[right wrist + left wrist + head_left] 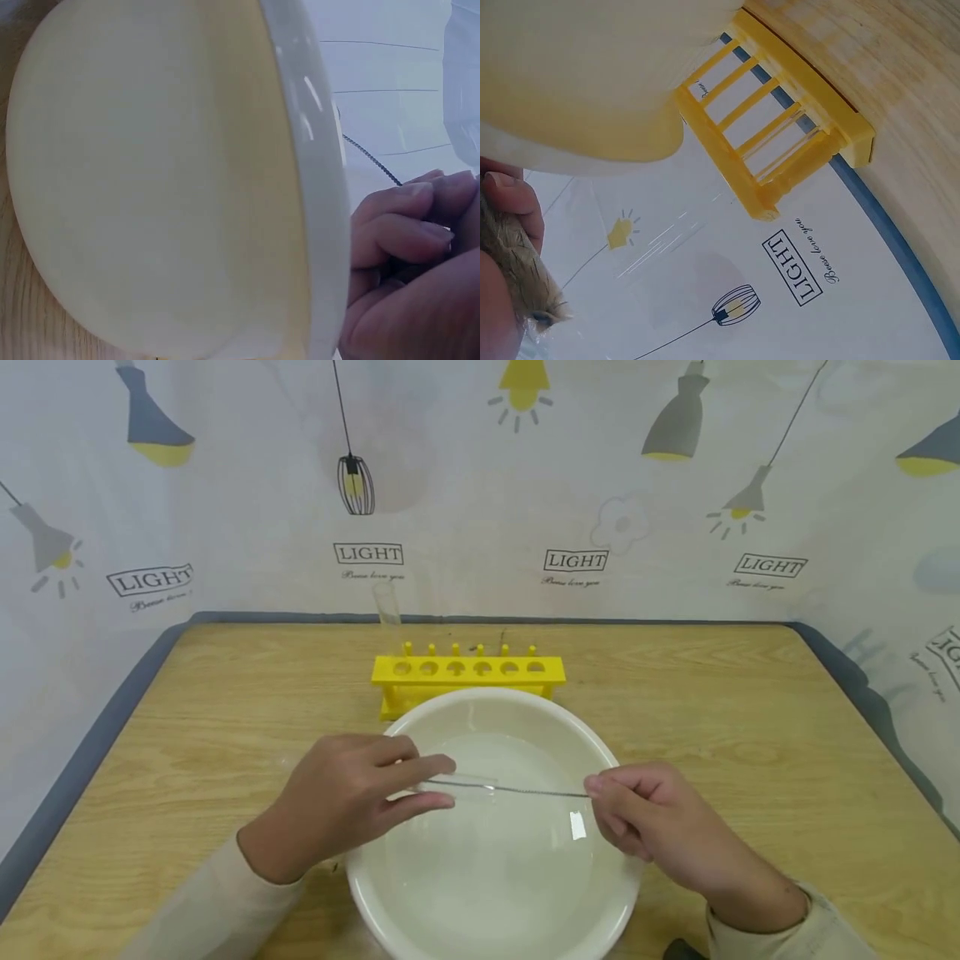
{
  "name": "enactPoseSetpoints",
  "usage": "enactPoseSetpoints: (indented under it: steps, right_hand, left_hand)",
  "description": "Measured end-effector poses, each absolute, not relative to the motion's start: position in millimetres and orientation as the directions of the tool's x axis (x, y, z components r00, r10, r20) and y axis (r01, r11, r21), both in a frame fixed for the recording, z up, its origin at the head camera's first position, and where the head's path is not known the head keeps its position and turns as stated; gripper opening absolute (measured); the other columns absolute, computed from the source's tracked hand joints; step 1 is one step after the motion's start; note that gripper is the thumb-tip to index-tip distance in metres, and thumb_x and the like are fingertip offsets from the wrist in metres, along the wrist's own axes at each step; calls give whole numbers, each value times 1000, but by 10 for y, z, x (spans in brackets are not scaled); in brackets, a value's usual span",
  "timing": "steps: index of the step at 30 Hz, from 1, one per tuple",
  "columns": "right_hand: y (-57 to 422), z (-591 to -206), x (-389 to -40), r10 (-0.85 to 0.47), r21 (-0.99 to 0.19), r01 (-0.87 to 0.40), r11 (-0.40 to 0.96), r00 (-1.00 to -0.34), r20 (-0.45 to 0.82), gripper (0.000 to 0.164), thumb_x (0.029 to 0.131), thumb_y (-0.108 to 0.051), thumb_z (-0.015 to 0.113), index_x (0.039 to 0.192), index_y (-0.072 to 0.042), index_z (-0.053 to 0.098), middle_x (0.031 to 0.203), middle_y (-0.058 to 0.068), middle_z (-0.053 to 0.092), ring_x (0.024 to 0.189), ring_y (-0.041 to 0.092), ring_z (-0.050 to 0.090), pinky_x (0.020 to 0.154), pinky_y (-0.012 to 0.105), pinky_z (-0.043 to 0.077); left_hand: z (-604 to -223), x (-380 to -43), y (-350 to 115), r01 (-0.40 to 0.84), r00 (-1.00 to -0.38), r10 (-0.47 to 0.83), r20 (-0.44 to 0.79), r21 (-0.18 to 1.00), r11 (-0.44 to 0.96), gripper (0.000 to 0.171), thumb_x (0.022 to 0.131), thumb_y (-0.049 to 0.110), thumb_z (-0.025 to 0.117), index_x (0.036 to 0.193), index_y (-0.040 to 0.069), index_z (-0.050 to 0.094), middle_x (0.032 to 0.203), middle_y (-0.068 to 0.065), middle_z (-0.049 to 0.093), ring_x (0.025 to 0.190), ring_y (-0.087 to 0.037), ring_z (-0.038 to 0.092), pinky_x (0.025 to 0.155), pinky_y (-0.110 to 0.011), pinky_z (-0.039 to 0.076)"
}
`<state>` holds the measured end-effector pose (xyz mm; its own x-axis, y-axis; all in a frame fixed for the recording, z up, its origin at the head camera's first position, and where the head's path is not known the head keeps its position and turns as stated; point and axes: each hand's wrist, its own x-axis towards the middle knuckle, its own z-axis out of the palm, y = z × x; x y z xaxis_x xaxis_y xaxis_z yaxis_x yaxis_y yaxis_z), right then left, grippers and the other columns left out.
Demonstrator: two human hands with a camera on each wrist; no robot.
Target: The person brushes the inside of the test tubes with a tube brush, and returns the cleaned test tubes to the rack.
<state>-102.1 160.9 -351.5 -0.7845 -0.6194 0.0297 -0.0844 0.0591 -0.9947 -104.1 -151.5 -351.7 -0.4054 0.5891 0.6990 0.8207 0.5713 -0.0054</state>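
My left hand [341,793] holds a clear test tube [476,781] nearly level above a white basin [472,710]. The mouth of the tube points right. A test tube brush is inside it, and the twisted wire handle [543,792] comes out of the mouth. My right hand [656,818] pinches the wire near the basin's right rim. In the left wrist view, the brush's brown bristles [521,266] show between thumb and fingers at the tube's end. The right wrist view shows the wire [371,157] running into the curled fingers [409,232].
Behind the basin stands a yellow test tube rack [468,670]. Another clear test tube [387,603] stands upright in its leftmost hole. A dark object [682,950] lies at the front edge, right of the basin. A printed curtain [480,510] surrounds the wooden table [750,710].
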Motion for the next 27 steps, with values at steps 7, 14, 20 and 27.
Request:
enactPoseSetpoints:
  steps: [7,14,20,27]
  right_hand:
    - [1632,-3518,-1062,-645,-1000,-30,5,-764,20,39,99,-7,37,60,-3,33,50,7,25,41,20,23,35,26,19]
    - [1658,-3512,-1105,-676,-999,15,-36,-737,13,39,99,-6,34,60,-3,32,49,7,23,42,21,22,36,26,18]
    - [1701,-3505,-1115,-669,-1000,14,-24,-743,5,39,99,-7,35,61,-3,32,50,6,24,42,21,23,36,28,18]
    - [1723,-3489,-1126,-683,-999,19,-37,-730,11,39,99,-6,33,61,-3,31,50,7,24,43,22,24,36,29,18]
  left_hand:
    - [-3541,-1073,-1505,821,-362,581,730,-47,570,23,79,40,69,92,20,69,67,9,56,47,-2,40,43,-16,36]
    - [-3530,-1088,-1514,821,-336,571,749,-64,567,24,84,40,63,92,18,70,67,7,59,47,-3,43,42,-17,38]
    - [-3530,-1102,-1522,826,-333,577,746,-64,559,25,80,37,69,94,18,70,69,7,60,48,-3,45,44,-17,40]
    - [-3538,-1117,-1531,829,-325,573,752,-64,555,24,81,37,68,95,17,70,69,7,60,49,-3,46,45,-17,39]
